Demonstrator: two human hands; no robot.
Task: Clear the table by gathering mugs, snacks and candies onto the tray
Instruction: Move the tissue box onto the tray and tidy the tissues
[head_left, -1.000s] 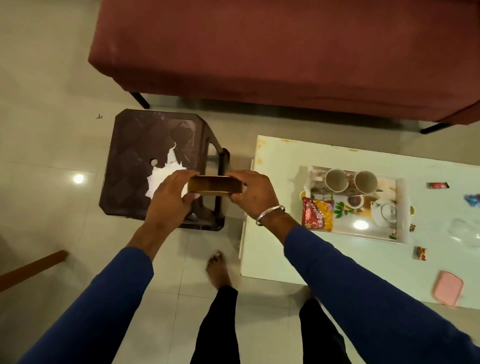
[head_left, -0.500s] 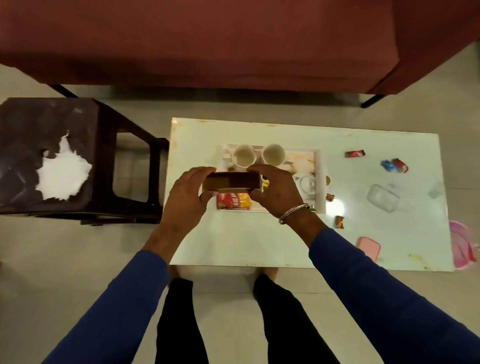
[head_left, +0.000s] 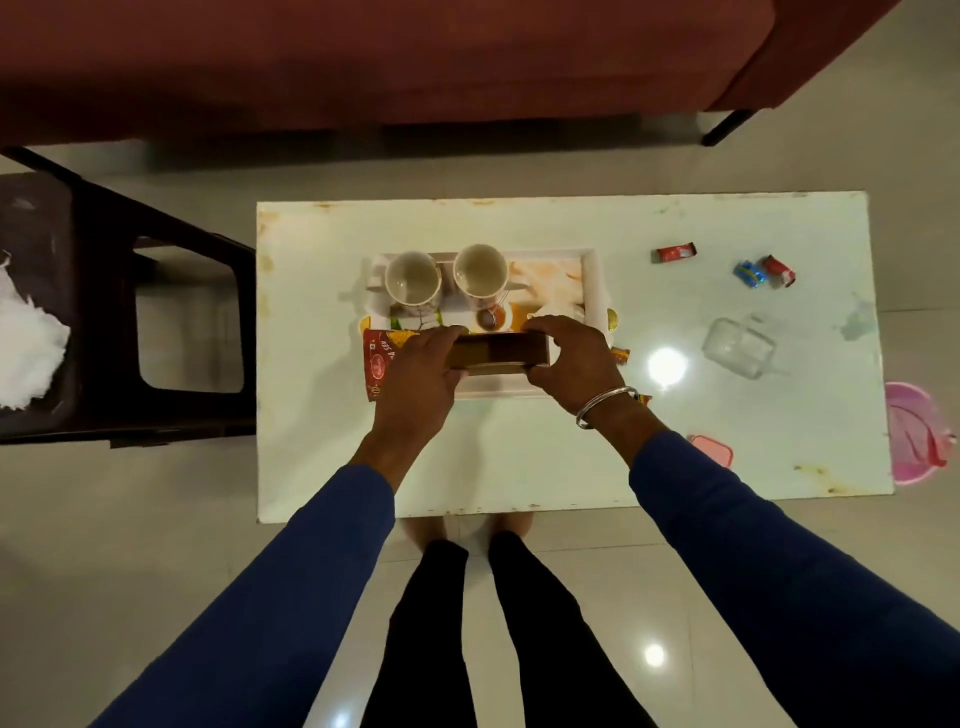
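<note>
My left hand (head_left: 415, 374) and my right hand (head_left: 571, 364) both grip a flat brown box (head_left: 498, 353), one at each end, above the near side of the white tray (head_left: 595, 280). Two empty mugs (head_left: 413, 278) (head_left: 480, 270) stand side by side at the tray's far left. A red and yellow snack packet (head_left: 378, 358) lies at the tray's left edge, partly under my left hand. Wrapped candies lie on the white table (head_left: 519, 457): a red one (head_left: 674, 253), a blue one (head_left: 749, 273) beside another red one (head_left: 778, 270), and an orange one (head_left: 621, 355) by my right hand.
A clear glass container (head_left: 740, 347) and a pink lid (head_left: 711, 449) lie on the table's right half. A pink tub (head_left: 914, 431) sits off its right edge. A dark stool (head_left: 119, 312) with white paper (head_left: 26, 343) stands to the left. A maroon sofa (head_left: 363, 62) runs along the far side.
The view swung from the stool to the table. Both hands carried the brown box to the right and now hold it over the tray's near side.
</note>
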